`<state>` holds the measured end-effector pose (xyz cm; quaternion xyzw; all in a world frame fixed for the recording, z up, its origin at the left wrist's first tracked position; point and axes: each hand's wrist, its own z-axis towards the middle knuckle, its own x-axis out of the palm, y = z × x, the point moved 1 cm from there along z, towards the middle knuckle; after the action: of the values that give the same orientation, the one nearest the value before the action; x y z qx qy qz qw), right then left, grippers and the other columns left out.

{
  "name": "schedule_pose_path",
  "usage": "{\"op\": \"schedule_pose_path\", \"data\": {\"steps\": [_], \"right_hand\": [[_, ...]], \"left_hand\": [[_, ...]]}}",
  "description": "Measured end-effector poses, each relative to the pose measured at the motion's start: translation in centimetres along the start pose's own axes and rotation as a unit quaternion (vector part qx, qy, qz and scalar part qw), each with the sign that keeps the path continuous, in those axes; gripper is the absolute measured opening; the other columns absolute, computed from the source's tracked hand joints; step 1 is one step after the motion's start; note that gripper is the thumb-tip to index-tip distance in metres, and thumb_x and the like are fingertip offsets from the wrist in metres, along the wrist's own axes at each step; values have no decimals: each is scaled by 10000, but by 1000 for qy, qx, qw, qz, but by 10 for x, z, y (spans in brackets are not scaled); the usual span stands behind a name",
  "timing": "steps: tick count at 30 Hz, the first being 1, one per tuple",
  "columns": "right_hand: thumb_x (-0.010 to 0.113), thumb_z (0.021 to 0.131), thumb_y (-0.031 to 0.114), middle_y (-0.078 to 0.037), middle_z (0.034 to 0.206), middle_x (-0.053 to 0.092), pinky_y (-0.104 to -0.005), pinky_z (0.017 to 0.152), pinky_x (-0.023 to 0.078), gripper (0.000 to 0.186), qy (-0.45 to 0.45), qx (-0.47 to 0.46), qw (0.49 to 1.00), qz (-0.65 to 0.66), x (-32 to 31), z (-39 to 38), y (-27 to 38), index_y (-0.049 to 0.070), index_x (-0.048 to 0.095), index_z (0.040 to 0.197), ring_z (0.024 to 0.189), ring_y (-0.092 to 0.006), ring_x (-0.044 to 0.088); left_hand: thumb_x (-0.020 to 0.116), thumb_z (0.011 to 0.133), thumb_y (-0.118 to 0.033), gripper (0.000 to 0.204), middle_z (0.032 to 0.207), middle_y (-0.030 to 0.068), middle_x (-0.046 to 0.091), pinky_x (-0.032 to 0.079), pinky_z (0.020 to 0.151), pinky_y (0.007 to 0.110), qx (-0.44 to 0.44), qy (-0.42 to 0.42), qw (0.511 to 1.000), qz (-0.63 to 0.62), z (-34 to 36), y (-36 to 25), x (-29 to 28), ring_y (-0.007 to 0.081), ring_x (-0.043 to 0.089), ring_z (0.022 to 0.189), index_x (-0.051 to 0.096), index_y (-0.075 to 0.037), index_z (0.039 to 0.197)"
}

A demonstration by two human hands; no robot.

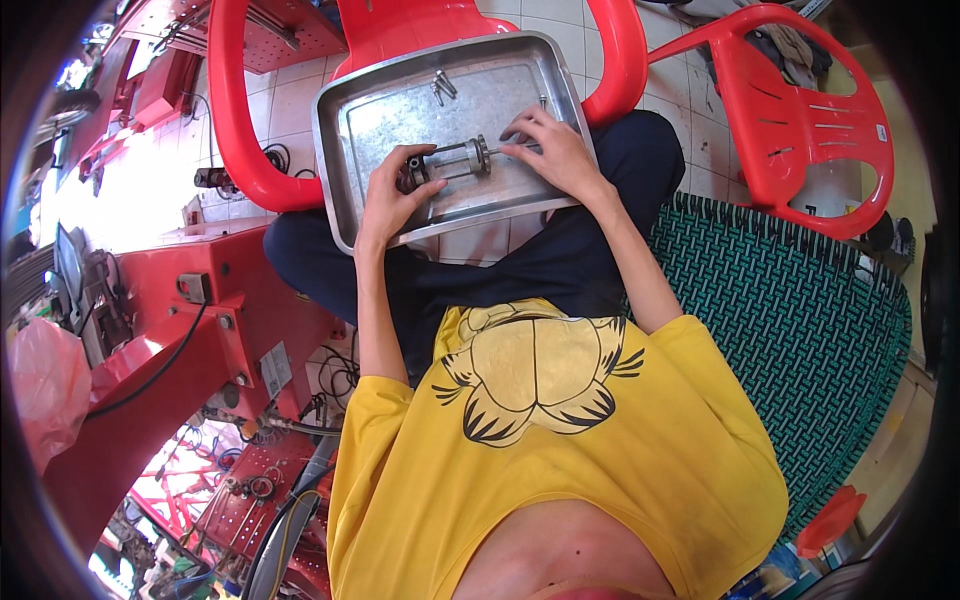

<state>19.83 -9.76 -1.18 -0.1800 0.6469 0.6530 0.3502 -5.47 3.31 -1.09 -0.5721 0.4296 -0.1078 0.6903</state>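
Note:
A shallow metal tray (pixel 455 212) rests on a red plastic chair in front of me. Over it lies a metal assembly (pixel 462 160), with long rods running between a dark end block and a round flanged plate. My left hand (pixel 392 190) grips the dark block at its left end, thumb below and fingers above. At the flanged end, my right hand (pixel 548 150) has its thumb and fingertips closed around a thin rod sticking out to the right; the fingers partly cover it. Several small metal bolts (pixel 443 88) lie near the tray's far side.
The red chair (pixel 235 100) curves around the tray's left and far sides. Another red chair (pixel 800 130) stands at the right, beside a green woven seat (pixel 780 330). Red machinery (pixel 190 300) with cables fills the left, and a pink plastic bag (pixel 48 385) hangs there.

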Motion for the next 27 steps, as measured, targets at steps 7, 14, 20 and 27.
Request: {"op": "schedule_pose_path", "data": {"steps": [7, 14, 20, 27], "right_hand": [[723, 945, 246, -95, 1066, 657, -397, 881, 527, 220, 33, -6, 999, -13, 0, 2, -1, 31, 753, 982, 991, -307, 674], [761, 905, 273, -65, 1050, 673, -402, 899, 479, 230, 24, -36, 997, -60, 8, 2, -15, 79, 744, 1028, 948, -258, 685], [702, 937, 367, -38, 1058, 691, -401, 918, 424, 268, 56, -11, 997, -51, 0, 2, -5, 122, 763, 1028, 1014, -243, 657], [705, 936, 379, -35, 1093, 698, -396, 926, 426, 263, 50, -40, 993, -100, 10, 1, -21, 131, 759, 1004, 990, -251, 664]], "left_hand": [[885, 761, -125, 525, 1066, 62, 709, 496, 764, 304, 5, -2, 1000, 8, -1, 1, -1, 162, 591, 816, 702, -76, 1250], [888, 754, -122, 530, 1045, 60, 712, 496, 761, 299, 1, 0, 1000, 7, 1, -2, 0, 159, 588, 809, 705, -80, 1250], [895, 743, -127, 541, 986, 42, 697, 470, 692, 290, -16, 1, 1000, 9, -1, 1, -1, 137, 527, 735, 708, -86, 1250], [900, 734, -128, 549, 923, 26, 665, 444, 641, 277, 21, -13, 1000, 11, 1, 5, 2, 118, 487, 690, 713, -93, 1249]]}}
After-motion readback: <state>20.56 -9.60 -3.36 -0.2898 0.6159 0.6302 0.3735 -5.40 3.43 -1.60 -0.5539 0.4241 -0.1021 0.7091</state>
